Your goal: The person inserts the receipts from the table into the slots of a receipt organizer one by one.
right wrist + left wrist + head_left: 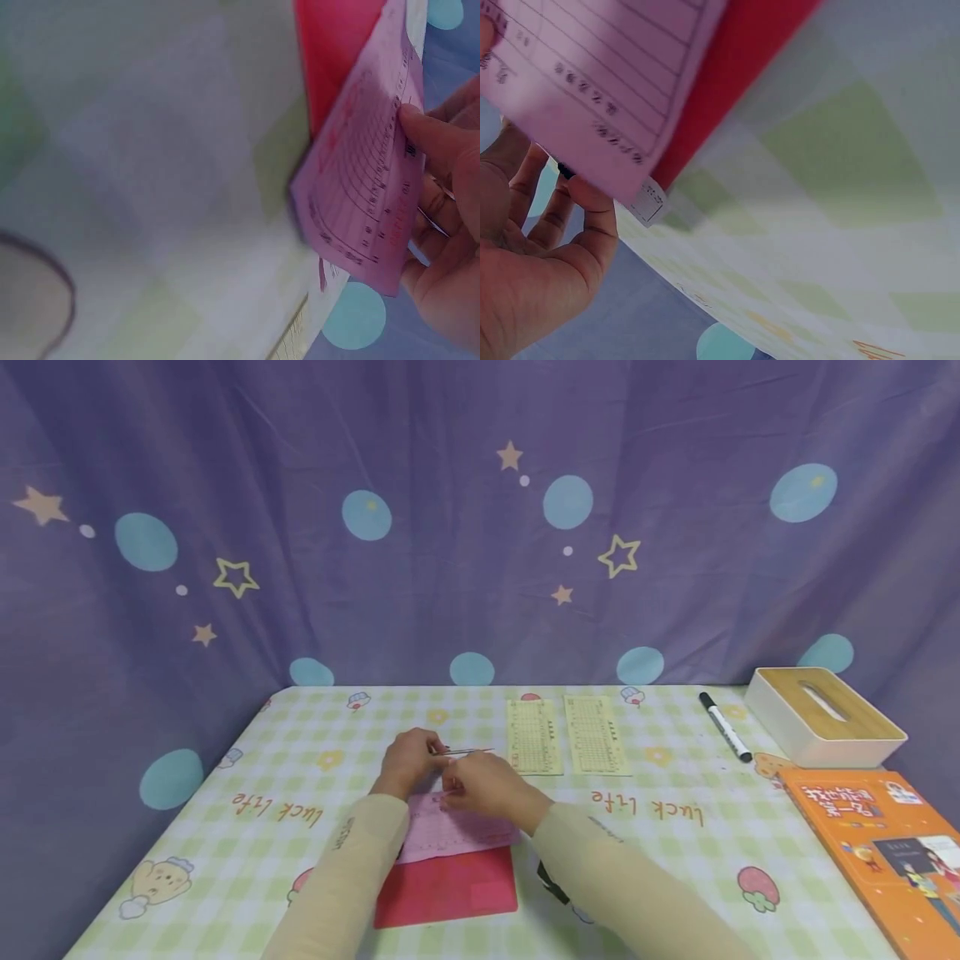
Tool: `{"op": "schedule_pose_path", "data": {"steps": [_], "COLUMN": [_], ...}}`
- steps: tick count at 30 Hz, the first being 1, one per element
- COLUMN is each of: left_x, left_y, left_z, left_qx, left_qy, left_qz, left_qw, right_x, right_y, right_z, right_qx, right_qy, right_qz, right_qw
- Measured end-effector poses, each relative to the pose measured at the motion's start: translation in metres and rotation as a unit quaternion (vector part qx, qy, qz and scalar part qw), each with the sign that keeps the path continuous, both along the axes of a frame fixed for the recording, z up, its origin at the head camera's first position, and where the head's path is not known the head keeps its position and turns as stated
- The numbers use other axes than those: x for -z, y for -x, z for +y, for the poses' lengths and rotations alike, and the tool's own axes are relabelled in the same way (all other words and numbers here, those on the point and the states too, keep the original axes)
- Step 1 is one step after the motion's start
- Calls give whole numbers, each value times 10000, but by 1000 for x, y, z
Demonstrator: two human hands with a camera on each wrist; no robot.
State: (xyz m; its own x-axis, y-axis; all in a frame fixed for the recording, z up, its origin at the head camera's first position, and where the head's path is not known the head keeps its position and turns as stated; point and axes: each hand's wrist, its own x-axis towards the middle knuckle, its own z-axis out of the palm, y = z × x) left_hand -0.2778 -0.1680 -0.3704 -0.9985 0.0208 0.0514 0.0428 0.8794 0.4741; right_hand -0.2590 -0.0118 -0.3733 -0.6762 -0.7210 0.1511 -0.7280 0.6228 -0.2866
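Observation:
A pink printed form sheet (pixel 450 831) lies raised over a red cover (pixel 446 889), like a form pad, on the table before me. My right hand (pixel 483 785) pinches the sheet at its far part, thumb on the printed face (pixel 360 172) and fingers behind it. My left hand (pixel 411 762) is at the pad's far left corner, thumb and fingers curled at its edge. A small black bit (pixel 566 171) shows between those fingers, and a white paper corner (pixel 649 202) sticks out under the pink sheet. A thin dark line (pixel 468 751) runs between the hands.
Two yellowish printed slips (pixel 534 737) lie side by side beyond my right hand. Farther right are a black-capped marker (pixel 725 727), a white tissue box (pixel 817 735) with a wooden top and an orange book (pixel 855 860). A black object (pixel 552 883) is partly hidden beneath my right sleeve.

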Motion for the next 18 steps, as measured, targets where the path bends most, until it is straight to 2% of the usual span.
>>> {"op": "schedule_pose_path", "data": {"steps": [6,13,15,18], "left_x": [0,0,0,0], "left_y": [2,1,0,0], "left_z": [1,1,1,0], "left_qx": [-33,-15,18,25], "left_qy": [109,70,49,6], "left_qz": [3,0,43,42], "left_qw": [9999,10000,10000,10000], "right_x": [6,8,6,3], "right_y": [-1,-1,-1,2], "right_z": [-6,-1,5,17], "right_qx": [239,383,453,561], "right_qy": [45,135,235,550], "right_qz": [91,545,417,-10], "right_qw": [9997,9977,9978,9969]}}
